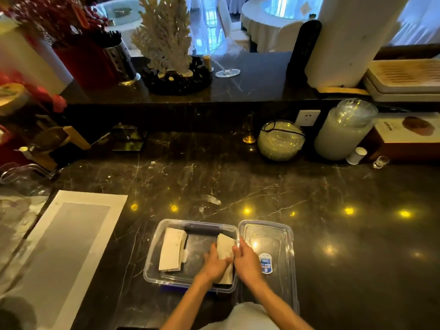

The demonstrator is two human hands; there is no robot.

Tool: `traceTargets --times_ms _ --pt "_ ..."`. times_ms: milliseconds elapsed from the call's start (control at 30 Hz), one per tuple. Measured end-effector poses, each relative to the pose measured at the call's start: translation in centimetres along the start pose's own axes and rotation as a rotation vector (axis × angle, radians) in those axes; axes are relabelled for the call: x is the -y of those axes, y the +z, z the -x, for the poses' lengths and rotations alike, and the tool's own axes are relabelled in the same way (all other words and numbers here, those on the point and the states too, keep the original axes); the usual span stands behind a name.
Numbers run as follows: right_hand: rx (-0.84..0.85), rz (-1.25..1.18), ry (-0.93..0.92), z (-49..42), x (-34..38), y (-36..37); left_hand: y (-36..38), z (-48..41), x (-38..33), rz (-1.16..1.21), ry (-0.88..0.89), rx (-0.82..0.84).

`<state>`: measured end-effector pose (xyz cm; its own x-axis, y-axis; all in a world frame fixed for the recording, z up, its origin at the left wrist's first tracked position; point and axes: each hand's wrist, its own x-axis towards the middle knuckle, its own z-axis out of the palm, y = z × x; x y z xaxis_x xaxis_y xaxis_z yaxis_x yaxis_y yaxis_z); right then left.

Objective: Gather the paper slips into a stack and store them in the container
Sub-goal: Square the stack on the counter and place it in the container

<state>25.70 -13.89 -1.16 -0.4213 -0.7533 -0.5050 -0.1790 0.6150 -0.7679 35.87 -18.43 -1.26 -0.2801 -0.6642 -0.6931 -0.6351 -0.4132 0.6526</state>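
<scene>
A container [152, 263] sits on the counter [333, 222] near its front edge, with its lid [283, 236] lying just to its right. Inside, one stack of slips [172, 252] lies along the left side. A second stack [225, 246] stands at the right side, between the left hand [214, 263] and right hand [246, 260]. A tray [71, 234] lies to the left.

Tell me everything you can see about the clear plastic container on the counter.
The container is a clear, shallow, rounded-rectangular plastic box, lid off, sitting flat on the dark marble counter. Its clear lid lies right beside it. Inside, one stack of paper slips rests on the left; the left hand and right hand hold a second stack on the right.
</scene>
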Motion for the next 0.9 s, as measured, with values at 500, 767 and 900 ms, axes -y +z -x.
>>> traceTargets --times_ms 500,767,900 --pt "0.004 -0.124 -0.131 -0.3 -2.3 0.8 -1.3 -0.7 0.8 0.032 0.053 -0.076" --pt "-0.033 -0.104 -0.179 -0.9 -2.9 1.1 -1.5 -0.5 0.5 -0.065 0.126 -0.045" --pt "-0.027 -0.128 -0.163 -1.1 -3.1 1.1 -1.3 -0.5 0.5 -0.027 0.128 -0.092"
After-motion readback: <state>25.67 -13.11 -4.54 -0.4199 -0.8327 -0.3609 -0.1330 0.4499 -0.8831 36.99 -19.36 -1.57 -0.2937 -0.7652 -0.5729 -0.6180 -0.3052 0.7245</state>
